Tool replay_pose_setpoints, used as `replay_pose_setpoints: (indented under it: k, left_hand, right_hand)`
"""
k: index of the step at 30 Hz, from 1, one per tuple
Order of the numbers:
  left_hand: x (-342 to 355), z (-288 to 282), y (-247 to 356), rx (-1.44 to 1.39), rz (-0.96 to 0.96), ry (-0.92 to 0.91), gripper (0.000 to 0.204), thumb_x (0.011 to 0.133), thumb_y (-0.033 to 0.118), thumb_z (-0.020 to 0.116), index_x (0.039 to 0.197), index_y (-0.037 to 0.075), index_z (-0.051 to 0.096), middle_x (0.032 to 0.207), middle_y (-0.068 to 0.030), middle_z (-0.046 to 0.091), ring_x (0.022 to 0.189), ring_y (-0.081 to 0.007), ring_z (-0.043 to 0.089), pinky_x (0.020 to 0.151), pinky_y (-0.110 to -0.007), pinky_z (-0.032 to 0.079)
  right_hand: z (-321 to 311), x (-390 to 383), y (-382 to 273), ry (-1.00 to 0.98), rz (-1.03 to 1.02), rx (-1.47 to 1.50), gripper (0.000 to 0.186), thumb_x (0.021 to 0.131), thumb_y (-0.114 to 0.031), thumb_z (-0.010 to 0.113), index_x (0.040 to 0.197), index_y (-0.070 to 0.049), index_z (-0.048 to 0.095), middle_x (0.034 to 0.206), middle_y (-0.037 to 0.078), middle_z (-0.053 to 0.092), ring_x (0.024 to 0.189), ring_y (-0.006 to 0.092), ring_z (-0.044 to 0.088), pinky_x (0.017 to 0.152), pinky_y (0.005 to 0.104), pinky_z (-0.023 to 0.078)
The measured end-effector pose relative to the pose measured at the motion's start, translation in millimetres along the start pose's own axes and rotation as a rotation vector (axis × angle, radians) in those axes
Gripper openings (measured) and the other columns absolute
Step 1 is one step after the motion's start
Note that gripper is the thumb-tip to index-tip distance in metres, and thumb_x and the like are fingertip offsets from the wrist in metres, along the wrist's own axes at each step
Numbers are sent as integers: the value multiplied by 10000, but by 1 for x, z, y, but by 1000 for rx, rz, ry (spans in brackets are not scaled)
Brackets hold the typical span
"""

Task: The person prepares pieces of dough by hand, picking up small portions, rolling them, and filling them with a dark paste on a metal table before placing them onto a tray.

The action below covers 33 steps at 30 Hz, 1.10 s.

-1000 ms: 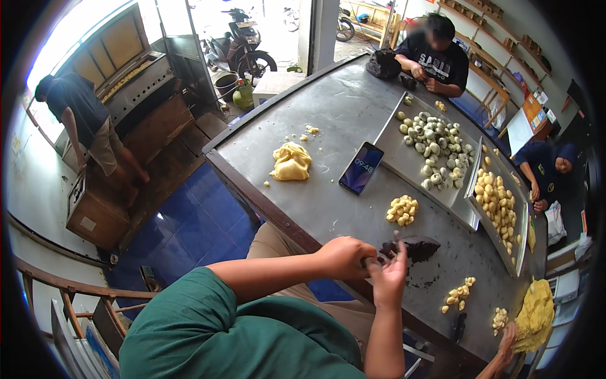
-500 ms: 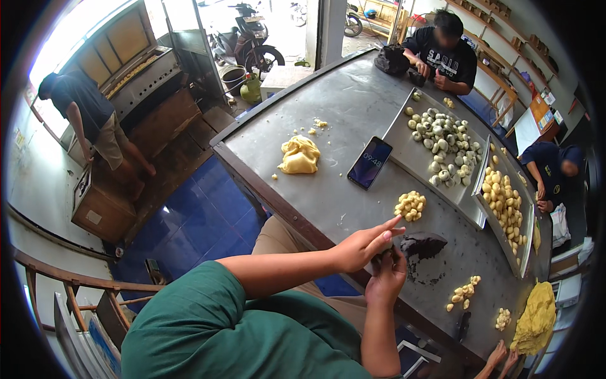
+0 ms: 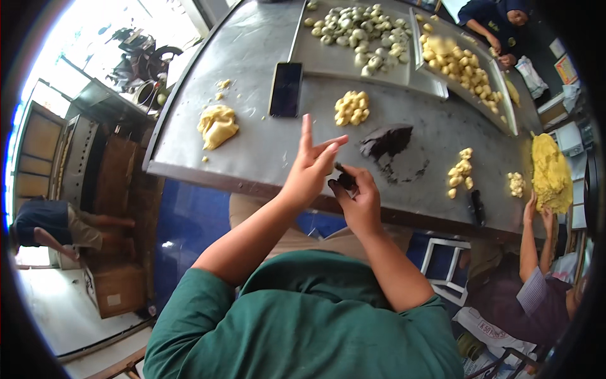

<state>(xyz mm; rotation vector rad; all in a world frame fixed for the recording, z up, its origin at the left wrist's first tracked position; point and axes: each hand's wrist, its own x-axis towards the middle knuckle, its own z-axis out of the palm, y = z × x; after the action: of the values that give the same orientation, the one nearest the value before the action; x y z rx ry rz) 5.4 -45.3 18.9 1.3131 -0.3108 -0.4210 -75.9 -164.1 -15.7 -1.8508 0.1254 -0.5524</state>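
Observation:
My left hand (image 3: 310, 169) is raised over the table's near edge, its fingers stretched out and spread, with nothing in it. Close beside it on the right, my right hand (image 3: 361, 201) is closed on a small piece of dark paste (image 3: 344, 179), pinched between thumb and fingers. Beyond that hand lies a larger lump of the same dark paste (image 3: 392, 138), with crumbs and smears around it. A heap of small yellow dough balls (image 3: 351, 108) sits farther away, between the paste and the trays. Off to the left rests a smooth pale yellow dough lump (image 3: 218, 127).
A phone (image 3: 286, 90) lies on the metal table (image 3: 252, 151). Behind it stand a tray of grey-green balls (image 3: 363, 35) and a tray of yellow balls (image 3: 457, 66). On the right, a co-worker's hands (image 3: 538, 211) touch a big yellow dough mass (image 3: 550, 167) near a dark-handled tool (image 3: 476, 208).
My view has turned, so the table contents appear farther left and higher. My left hand has come away from the right one, fingers spreading. The right hand still holds the dark paste.

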Motion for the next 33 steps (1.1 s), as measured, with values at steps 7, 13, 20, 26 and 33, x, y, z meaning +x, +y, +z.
replay_pose_setpoints:
  k: [7, 13, 20, 26, 33]
  left_hand:
    - [12, -97, -67, 738, 221, -3, 839, 962, -43, 413, 1655, 205, 11, 1216, -153, 686, 1136, -245, 673, 840, -332, 543]
    - [10, -64, -40, 781, 252, -27, 653, 1052, 93, 352, 1654, 136, 103, 801, -100, 607, 1225, -322, 638, 1022, -414, 459]
    - [15, -75, -48, 813, 315, -66, 591, 1126, 365, 311, 1641, 115, 165, 764, -89, 602, 1217, -331, 640, 1049, -429, 446]
    - [17, -79, -50, 836, 338, -81, 548, 1129, 306, 305, 1632, 115, 208, 774, -89, 596, 1204, -329, 644, 1055, -437, 444]
    - [14, -87, -52, 834, 307, -70, 600, 1056, 128, 378, 1633, 141, 215, 813, -107, 644, 1220, -312, 640, 1044, -440, 451]
  right_hand:
    - [-89, 121, 79, 213, 98, -665, 215, 1020, -191, 510, 995, -36, 657, 969, 225, 690, 913, 419, 669, 769, 491, 537]
    - [-108, 53, 103, -90, -137, -951, 261, 1004, -137, 514, 1068, 38, 696, 1167, 186, 701, 1110, 349, 665, 955, 425, 552]
    - [-110, 82, 82, 34, -42, -781, 346, 972, -94, 521, 1276, 13, 645, 1302, 190, 663, 1276, 331, 592, 1090, 402, 479]
    - [-111, 63, 59, -135, 46, -857, 190, 962, -170, 589, 1041, -20, 674, 1054, 150, 679, 1095, 337, 633, 963, 431, 535]
    - [-91, 15, 107, 323, -196, -900, 221, 974, -207, 574, 1093, -52, 678, 1052, 146, 679, 1037, 357, 635, 890, 461, 526]
